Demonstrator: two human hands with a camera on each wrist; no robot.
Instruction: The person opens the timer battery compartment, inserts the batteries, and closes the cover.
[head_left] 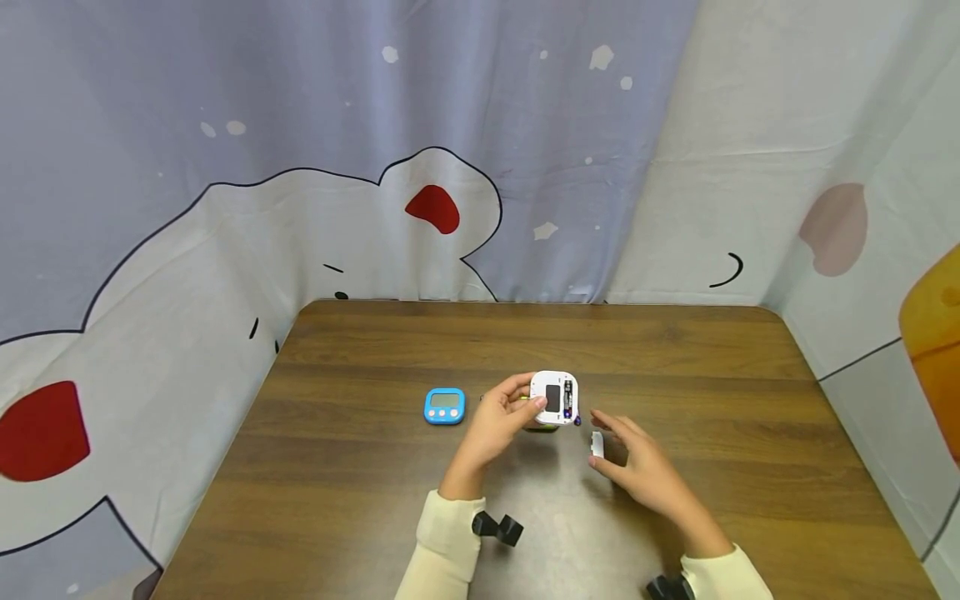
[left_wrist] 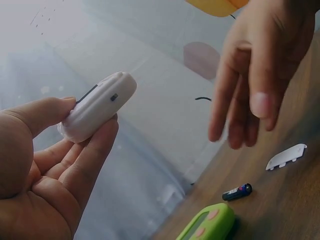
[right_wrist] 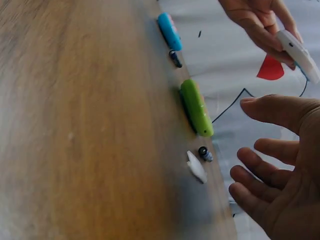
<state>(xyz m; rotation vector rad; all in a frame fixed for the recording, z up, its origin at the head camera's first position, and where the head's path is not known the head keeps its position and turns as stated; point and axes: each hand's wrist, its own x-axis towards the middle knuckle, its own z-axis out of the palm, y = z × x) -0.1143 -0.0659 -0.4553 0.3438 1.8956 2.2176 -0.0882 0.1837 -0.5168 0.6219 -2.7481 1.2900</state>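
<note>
My left hand [head_left: 491, 427] pinches a white digital timer [head_left: 538, 410] between thumb and fingers, raised off the table. Its back faces up with the battery slot uncovered, and one battery [head_left: 567, 396] lies in the slot. Fingers apart, my right hand [head_left: 643, 468] hovers over the table and holds nothing. Below it lies a white battery cover [left_wrist: 286, 157], with a loose dark battery [left_wrist: 237, 192] close by. Partly hidden under the raised timer in the head view is a green timer [right_wrist: 196, 107], lying on the table.
A blue timer [head_left: 445, 407] with a grey screen rests on the table left of my left hand. Between it and the green timer, a small dark battery-like piece [right_wrist: 175, 58] shows in the right wrist view. Patterned curtains [head_left: 337, 233] hang behind the wooden table [head_left: 337, 500].
</note>
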